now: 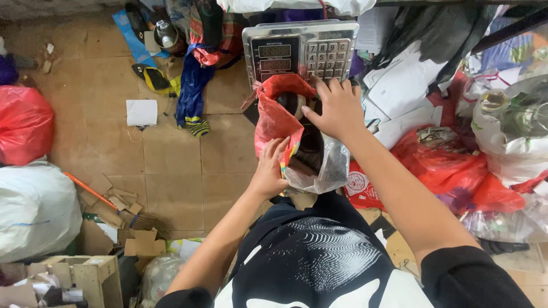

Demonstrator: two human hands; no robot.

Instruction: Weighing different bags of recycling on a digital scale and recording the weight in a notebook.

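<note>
A red plastic bag (275, 120) with dark items inside, partly wrapped in clear plastic (328, 165), sits on the platform of a metal weighing scale (299, 51) with a keypad and displays. My left hand (268, 168) grips the bag's lower left side. My right hand (337, 105) rests on the bag's open top with fingers spread, holding its rim.
Red bags (451, 165) and clear sacks of bottles (514, 120) crowd the right. A red bag (23, 122) and white sack (34, 208) lie at the left, with a broom (114, 205), cardboard scraps, a wooden crate (85, 274) and clothes (191, 85) on the tiled floor.
</note>
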